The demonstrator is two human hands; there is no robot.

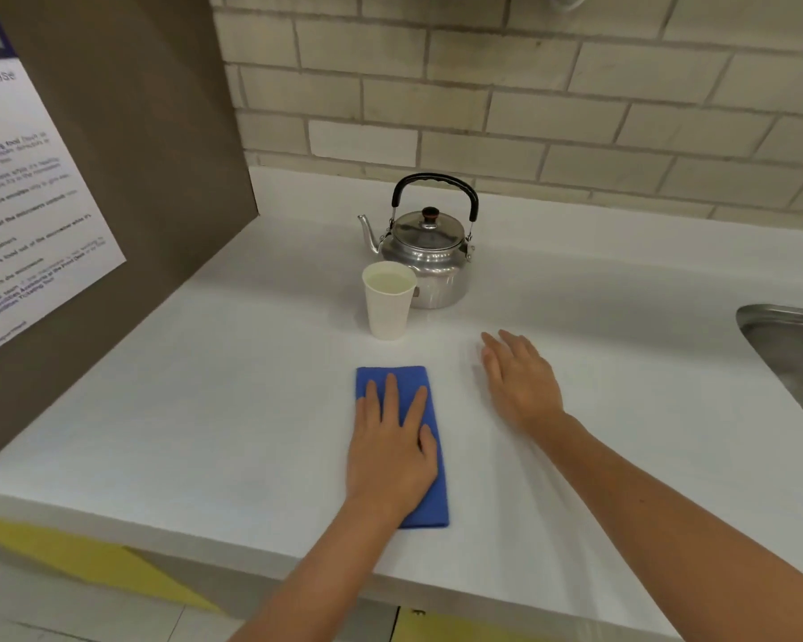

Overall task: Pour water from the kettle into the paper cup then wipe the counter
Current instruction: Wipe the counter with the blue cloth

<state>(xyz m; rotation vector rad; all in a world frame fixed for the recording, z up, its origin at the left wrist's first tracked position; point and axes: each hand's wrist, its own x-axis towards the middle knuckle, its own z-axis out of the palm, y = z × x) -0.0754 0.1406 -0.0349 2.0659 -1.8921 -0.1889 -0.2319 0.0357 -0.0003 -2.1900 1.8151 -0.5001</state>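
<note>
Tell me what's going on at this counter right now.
A person stands at a white counter. Their left hand lies flat on a folded blue cloth, as if wiping. The right hand is open, empty and blurred, just beside the cloth. Behind them a paper cup stands upright with liquid in it, right in front of a metal kettle with its lid on. The pouring looks done. A steel sink is at the right edge.

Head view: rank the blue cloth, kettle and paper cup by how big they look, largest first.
1. Kettle, counting its handle.
2. Blue cloth, close to the kettle; it lies nearer the camera and the left hand partly covers it, so this order is unsure.
3. Paper cup, clearly smallest.
</note>
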